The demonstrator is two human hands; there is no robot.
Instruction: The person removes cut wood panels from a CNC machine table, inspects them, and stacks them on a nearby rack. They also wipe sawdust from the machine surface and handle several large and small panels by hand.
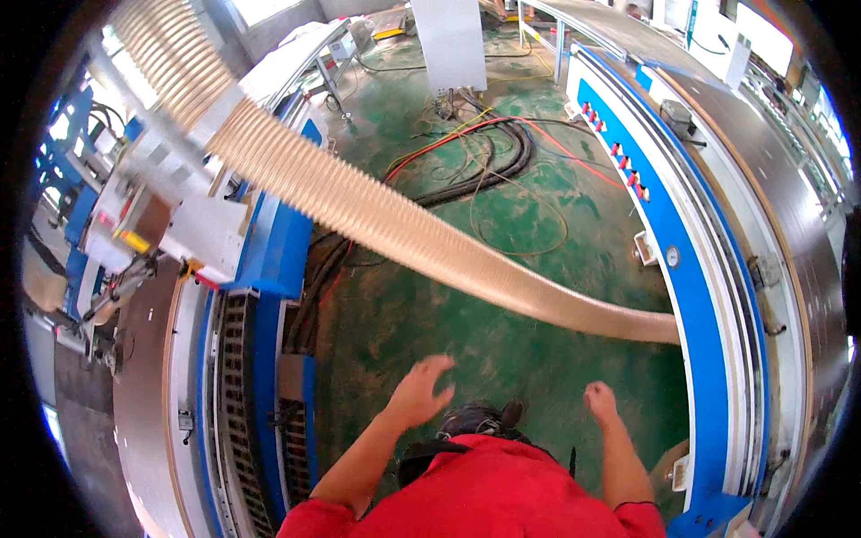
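1. Head view, hands: left hand [421, 387] raised in mid-air with fingers spread loose, holding nothing, blurred at the fingertips. Right hand [601, 401] lifted beside it, fingers curled partly inward, also holding nothing; whether fully closed, impossible to tell from behind. Both bare forearms coming up from a red short-sleeved shirt [502, 489] at the lower edge.

2. Same view, nearest thing: long tan ribbed flexible hose [377, 211], hanging just above and ahead of both hands, not touched by either. Slung diagonally from the upper left, where a second run of it climbs out of frame, down to the right, meeting the blue-and-white machine housing on the right [708, 296]. Probably strung overhead this way to stay off the floor and leave walking room between the machines.

3. Look of the hose: pale straw colour, closely spaced rings along the whole length, slightly translucent sheen, sagging in a gentle curve, wide and flattened by the lens near the middle.

4. Surroundings: worn green painted floor [502, 188] underfoot, scuffed pale in patches. Bundle of black, red and yellow cables [484, 148] looping across it well beyond the hose. Blue-and-white machine with a black cable chain on the left [260, 269], long curved grey panels lying on both machines. Dark shoes [480, 417] just visible below the hands.
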